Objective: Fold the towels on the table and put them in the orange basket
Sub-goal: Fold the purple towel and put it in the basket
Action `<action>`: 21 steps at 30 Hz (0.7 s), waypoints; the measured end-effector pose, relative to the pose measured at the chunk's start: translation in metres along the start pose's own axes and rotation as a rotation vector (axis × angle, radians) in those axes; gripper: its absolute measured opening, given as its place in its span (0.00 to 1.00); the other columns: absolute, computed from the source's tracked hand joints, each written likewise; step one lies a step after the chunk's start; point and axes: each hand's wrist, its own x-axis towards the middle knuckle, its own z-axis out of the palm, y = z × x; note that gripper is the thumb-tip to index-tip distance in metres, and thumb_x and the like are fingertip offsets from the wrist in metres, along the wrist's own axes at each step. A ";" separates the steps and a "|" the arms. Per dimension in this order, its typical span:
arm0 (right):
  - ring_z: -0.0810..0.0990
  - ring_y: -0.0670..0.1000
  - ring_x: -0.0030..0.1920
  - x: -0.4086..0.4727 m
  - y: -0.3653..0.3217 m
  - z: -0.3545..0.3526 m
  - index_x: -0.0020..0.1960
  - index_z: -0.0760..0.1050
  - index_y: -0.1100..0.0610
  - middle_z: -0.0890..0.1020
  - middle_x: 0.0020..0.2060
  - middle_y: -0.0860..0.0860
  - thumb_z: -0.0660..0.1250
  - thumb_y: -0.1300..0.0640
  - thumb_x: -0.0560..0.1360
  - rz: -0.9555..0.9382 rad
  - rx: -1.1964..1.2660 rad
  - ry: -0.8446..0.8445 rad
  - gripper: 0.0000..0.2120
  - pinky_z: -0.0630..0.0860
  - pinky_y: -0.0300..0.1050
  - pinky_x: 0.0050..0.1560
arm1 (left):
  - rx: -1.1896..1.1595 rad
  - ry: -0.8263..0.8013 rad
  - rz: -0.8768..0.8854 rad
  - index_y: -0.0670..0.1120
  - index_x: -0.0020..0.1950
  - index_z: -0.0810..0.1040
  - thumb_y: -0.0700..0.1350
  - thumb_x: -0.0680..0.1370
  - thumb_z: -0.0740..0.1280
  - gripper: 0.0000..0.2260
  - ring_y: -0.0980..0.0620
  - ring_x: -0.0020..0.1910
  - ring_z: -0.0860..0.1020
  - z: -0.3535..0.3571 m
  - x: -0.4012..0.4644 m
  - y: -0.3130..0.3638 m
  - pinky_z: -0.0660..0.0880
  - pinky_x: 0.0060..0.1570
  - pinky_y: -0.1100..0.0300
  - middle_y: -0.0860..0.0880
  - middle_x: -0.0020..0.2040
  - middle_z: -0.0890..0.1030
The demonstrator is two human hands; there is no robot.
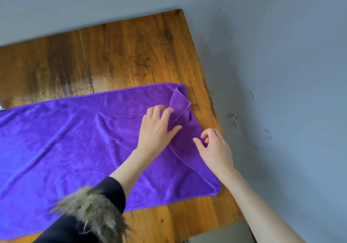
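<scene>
Towel (75, 139): lay spread on table (131, 55), far corner flipped over.
Left hand (157, 128): pinched that flap.
Right hand (214, 147): seemingly empty, fingers curled.
Basket: unseen; folding barely begun.

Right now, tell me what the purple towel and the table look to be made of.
Purple towel: looks like microfibre or plush terry, going by its soft, slightly shiny nap, limp creases and stitched hem; the exact fibre is unclear.
Table: wood planks, with visible grain, dark stains and a seam between boards; the glossy orange-brown surface suggests varnish.
</scene>
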 end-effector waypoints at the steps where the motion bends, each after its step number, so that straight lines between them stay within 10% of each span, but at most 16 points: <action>1: 0.69 0.41 0.34 -0.008 0.003 0.002 0.44 0.65 0.50 0.71 0.40 0.45 0.67 0.46 0.74 0.006 -0.018 -0.017 0.12 0.58 0.29 0.29 | 0.023 -0.049 0.026 0.43 0.60 0.75 0.51 0.71 0.72 0.21 0.41 0.52 0.73 0.002 0.003 0.006 0.73 0.45 0.50 0.43 0.56 0.75; 11: 0.74 0.51 0.54 -0.045 0.010 0.020 0.61 0.67 0.52 0.73 0.57 0.51 0.64 0.45 0.75 -0.089 -0.334 -0.110 0.19 0.72 0.44 0.51 | -0.063 -0.096 -0.128 0.41 0.60 0.72 0.39 0.80 0.57 0.11 0.43 0.54 0.73 0.003 0.011 0.006 0.74 0.43 0.48 0.43 0.54 0.73; 17: 0.73 0.53 0.59 -0.053 0.007 0.016 0.64 0.67 0.55 0.72 0.61 0.53 0.60 0.46 0.77 -0.053 -0.436 -0.123 0.19 0.71 0.47 0.55 | -0.428 -0.044 -0.416 0.41 0.48 0.74 0.39 0.77 0.60 0.04 0.41 0.44 0.77 -0.014 0.017 0.007 0.67 0.40 0.58 0.46 0.39 0.77; 21: 0.76 0.52 0.57 -0.058 0.006 0.007 0.62 0.72 0.56 0.77 0.58 0.53 0.54 0.52 0.80 0.054 -0.375 -0.023 0.15 0.73 0.47 0.56 | -0.838 -0.059 -0.632 0.38 0.39 0.74 0.45 0.79 0.62 0.12 0.48 0.37 0.81 -0.037 0.027 0.017 0.80 0.46 0.49 0.44 0.38 0.78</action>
